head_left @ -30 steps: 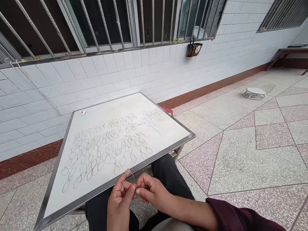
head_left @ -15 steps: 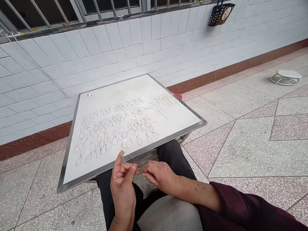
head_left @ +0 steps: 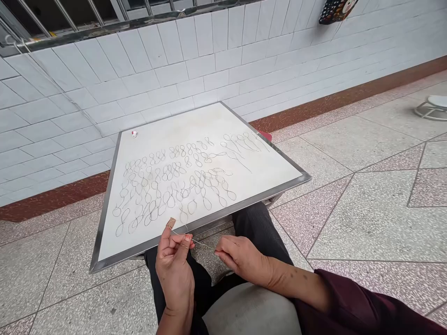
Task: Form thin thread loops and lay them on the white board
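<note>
A thin pale cord (head_left: 202, 244) runs taut between my two hands, just off the near edge of the white table (head_left: 275, 179). My left hand (head_left: 176, 260) pinches it between thumb and fingers. Its index finger, with a tan band round the tip, points up, and a loop of the cord curves beside that finger. At the cord's other end, my right hand (head_left: 240, 256) is closed in a pinch, back of the hand up. On the table lie rows of thin cord loops (head_left: 223, 199), many twisted like figure eights.
A small white and red item (head_left: 134, 134) lies at the table's far left corner. Behind stands a white tiled wall (head_left: 167, 77) with a hanging dark bag (head_left: 335, 11). A low white stool (head_left: 433, 108) is at the far right. My knees are under the table edge.
My right hand has moved away from the left, so a longer stretch of cord shows between them. The whole view has shifted slightly.
</note>
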A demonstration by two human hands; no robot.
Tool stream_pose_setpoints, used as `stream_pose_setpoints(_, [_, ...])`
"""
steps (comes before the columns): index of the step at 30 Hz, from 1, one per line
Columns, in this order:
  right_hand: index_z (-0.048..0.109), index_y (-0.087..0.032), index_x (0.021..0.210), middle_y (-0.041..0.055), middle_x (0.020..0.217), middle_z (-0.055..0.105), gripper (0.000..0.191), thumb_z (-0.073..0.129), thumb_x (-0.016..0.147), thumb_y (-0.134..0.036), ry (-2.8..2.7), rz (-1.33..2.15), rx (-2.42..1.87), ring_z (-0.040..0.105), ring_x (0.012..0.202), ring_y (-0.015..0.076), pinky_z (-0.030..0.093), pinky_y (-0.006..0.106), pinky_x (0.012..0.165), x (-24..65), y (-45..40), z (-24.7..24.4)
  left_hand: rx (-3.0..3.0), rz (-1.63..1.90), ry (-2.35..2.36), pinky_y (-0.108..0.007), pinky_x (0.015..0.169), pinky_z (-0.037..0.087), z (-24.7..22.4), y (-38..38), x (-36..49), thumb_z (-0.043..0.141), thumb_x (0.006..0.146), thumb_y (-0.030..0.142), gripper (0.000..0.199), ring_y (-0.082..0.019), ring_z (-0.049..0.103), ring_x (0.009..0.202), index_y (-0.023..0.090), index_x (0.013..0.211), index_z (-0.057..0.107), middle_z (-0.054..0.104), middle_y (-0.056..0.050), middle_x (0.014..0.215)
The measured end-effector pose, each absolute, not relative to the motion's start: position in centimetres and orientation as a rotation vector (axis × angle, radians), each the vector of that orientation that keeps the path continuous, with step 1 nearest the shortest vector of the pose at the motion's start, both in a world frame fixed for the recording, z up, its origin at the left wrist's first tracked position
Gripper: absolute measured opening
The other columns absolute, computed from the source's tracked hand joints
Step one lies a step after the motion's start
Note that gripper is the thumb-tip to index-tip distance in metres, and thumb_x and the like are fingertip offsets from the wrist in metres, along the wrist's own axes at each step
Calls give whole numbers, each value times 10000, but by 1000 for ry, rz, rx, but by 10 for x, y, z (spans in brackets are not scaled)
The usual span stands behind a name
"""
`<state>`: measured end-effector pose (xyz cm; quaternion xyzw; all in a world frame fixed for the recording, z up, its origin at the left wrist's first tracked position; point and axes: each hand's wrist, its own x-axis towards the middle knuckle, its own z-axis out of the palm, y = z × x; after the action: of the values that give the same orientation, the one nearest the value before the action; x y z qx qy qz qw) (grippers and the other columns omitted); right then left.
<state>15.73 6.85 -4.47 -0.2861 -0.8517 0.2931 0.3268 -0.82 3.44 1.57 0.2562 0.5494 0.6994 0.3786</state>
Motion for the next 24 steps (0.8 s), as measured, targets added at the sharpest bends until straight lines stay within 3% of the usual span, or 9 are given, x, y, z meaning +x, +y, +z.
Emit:
stream_pose_setpoints(9, [534,-196,844,8,739,569,218,428,1014,-282,-2024,923,-881,527,647,138,419,250,601,166,67,-48,674,1870,1496,-307,910,502,15,40,-18,820,757,278,665,-114,598,732,255,1375,577,611,58,733])
stream_pose_setpoints(16, [638,-189,1076,44,834,664,340,586,957,-503,-1921,915,-787,583,646,145,485,254,604,156,76,-33,749,1695,1465,-253,849,496,3,39,-5,804,780,328,636,-109,591,735,266,1367,569,632,48,762])
stream_pose_setpoints(24, [676,-187,915,43,777,691,235,531,1006,-349,-1945,733,-771,628,706,160,495,257,648,152,76,-34,782,1572,1388,-245,868,465,-1,40,-3,777,807,339,556,-102,568,726,252,1324,595,598,61,729])
